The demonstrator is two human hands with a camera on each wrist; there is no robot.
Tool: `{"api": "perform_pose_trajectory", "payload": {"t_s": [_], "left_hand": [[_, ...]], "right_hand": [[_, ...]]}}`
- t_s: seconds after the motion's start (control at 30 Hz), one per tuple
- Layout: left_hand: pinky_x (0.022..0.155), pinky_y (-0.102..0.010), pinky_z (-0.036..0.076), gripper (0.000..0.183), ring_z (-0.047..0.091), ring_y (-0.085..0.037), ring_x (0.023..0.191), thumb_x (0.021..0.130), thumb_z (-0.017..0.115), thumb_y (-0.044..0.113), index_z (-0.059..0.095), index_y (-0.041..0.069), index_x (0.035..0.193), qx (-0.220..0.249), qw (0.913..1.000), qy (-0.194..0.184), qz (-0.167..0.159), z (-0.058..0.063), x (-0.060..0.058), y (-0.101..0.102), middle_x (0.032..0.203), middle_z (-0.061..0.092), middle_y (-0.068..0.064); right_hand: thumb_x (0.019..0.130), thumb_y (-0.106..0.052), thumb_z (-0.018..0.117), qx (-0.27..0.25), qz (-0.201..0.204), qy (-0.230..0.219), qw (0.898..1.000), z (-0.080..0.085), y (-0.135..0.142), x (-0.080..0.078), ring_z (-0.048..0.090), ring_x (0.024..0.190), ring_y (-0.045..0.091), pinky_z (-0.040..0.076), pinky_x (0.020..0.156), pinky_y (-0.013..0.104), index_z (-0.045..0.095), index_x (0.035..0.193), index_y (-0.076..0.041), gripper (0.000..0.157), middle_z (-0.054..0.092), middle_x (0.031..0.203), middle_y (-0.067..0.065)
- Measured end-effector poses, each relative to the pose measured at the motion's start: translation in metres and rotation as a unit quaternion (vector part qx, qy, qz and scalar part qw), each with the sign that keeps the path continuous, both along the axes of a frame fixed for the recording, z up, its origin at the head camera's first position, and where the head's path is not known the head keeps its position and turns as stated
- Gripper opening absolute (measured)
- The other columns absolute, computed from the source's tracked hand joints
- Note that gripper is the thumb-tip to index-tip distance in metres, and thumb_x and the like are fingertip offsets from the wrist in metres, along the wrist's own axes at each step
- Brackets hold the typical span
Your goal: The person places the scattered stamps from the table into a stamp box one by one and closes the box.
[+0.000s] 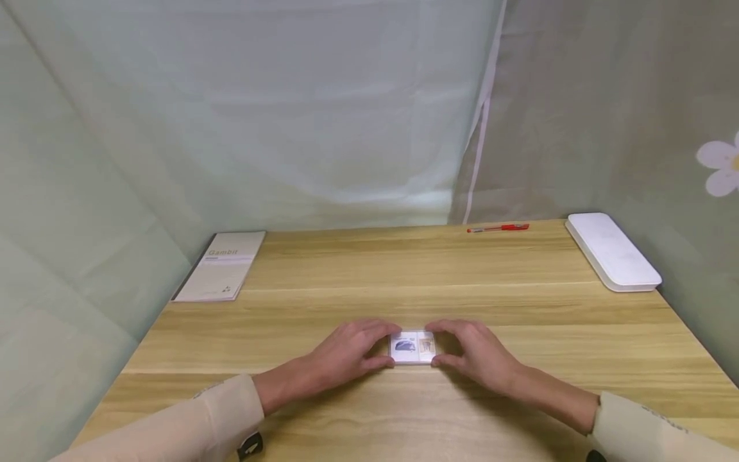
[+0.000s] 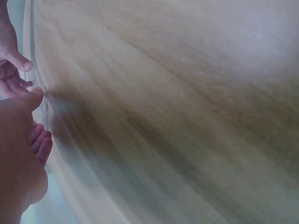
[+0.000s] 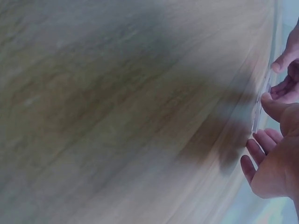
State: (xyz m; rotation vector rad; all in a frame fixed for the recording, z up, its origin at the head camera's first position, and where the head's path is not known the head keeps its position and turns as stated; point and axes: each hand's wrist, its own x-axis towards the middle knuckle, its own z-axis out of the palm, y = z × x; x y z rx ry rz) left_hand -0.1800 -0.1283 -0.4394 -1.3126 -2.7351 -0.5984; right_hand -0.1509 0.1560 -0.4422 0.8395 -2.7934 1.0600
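Observation:
A small flat clear case (image 1: 405,347) with two stamp-like pictures, one dark blue and one orange-brown, lies low over the middle of the wooden table. My left hand (image 1: 352,351) holds its left end, forefinger at the far corner and thumb at the near one. At the opposite end my right hand (image 1: 484,353) grips the case in the same way. Both wrist views show the case (image 2: 45,108) edge-on as a thin clear strip (image 3: 257,112) between the fingertips, close to the tabletop. The palms stay off the case.
A pale booklet (image 1: 222,268) marked "Gambit" lies at the table's back left. Near the back edge is a red pen (image 1: 499,228), and a white rounded box (image 1: 613,251) sits at the back right. Hanging cloth (image 1: 323,115) encloses the table (image 1: 358,263) behind and at the sides.

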Motion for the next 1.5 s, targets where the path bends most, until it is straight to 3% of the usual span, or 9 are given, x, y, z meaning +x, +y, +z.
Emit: {"api": "perform_pose_trajectory", "payload": {"t_s": [0.3, 0.5, 0.67, 0.97, 1.3, 1.5], "left_hand": [[0.112, -0.042, 0.052, 0.056, 0.064, -0.025, 0.131, 0.092, 0.085, 0.034, 0.066, 0.010, 0.139, 0.001, 1.0000, -0.001, -0.009, 0.002, -0.001, -0.001, 0.141, 0.068, -0.008], [0.108, -0.043, 0.055, 0.055, 0.064, -0.023, 0.129, 0.094, 0.083, 0.035, 0.065, 0.012, 0.141, -0.004, 0.9998, 0.011, -0.016, 0.001, -0.001, -0.001, 0.144, 0.065, -0.006], [0.110, -0.046, 0.053, 0.061, 0.062, -0.024, 0.133, 0.094, 0.082, 0.038, 0.062, 0.012, 0.145, -0.003, 1.0000, 0.005, -0.003, 0.001, 0.000, -0.002, 0.148, 0.063, -0.007], [0.110, -0.044, 0.053, 0.077, 0.063, -0.026, 0.134, 0.091, 0.084, 0.045, 0.056, 0.008, 0.152, -0.011, 0.9999, -0.001, 0.008, -0.002, 0.002, -0.004, 0.151, 0.060, -0.010], [0.104, -0.044, 0.058, 0.070, 0.066, -0.029, 0.128, 0.091, 0.083, 0.042, 0.062, 0.007, 0.148, -0.004, 0.9999, 0.010, 0.000, -0.003, 0.002, -0.003, 0.147, 0.062, -0.015], [0.106, -0.044, 0.056, 0.066, 0.068, -0.027, 0.126, 0.090, 0.085, 0.039, 0.064, 0.008, 0.144, 0.004, 0.9999, 0.004, 0.009, -0.003, 0.003, -0.002, 0.143, 0.067, -0.011]], "right_hand": [[0.081, -0.011, 0.093, -0.004, 0.015, -0.031, 0.999, 0.005, 0.002, -0.008, 0.065, 0.127, 0.032, 0.052, 0.109, 0.053, 0.071, 0.130, -0.002, 0.054, 0.073, 0.132, 0.010], [0.081, -0.010, 0.094, -0.006, 0.024, -0.051, 0.998, 0.007, 0.002, -0.010, 0.063, 0.130, 0.030, 0.050, 0.112, 0.053, 0.070, 0.133, -0.002, 0.058, 0.072, 0.135, 0.009], [0.081, -0.012, 0.094, -0.015, 0.027, -0.058, 0.998, 0.005, 0.002, -0.008, 0.061, 0.133, 0.032, 0.047, 0.114, 0.054, 0.066, 0.138, -0.001, 0.065, 0.069, 0.140, 0.010], [0.079, -0.014, 0.095, -0.012, 0.021, -0.045, 0.999, 0.001, 0.005, -0.004, 0.059, 0.136, 0.035, 0.046, 0.115, 0.054, 0.064, 0.140, 0.000, 0.070, 0.066, 0.143, 0.014], [0.081, -0.014, 0.093, -0.009, 0.006, -0.035, 0.999, -0.001, 0.005, -0.001, 0.060, 0.134, 0.036, 0.048, 0.113, 0.055, 0.064, 0.140, 0.000, 0.067, 0.067, 0.141, 0.015], [0.082, -0.011, 0.092, -0.009, 0.002, -0.031, 0.999, -0.002, 0.005, 0.000, 0.061, 0.133, 0.036, 0.049, 0.111, 0.055, 0.065, 0.139, -0.001, 0.064, 0.068, 0.141, 0.015]]}}
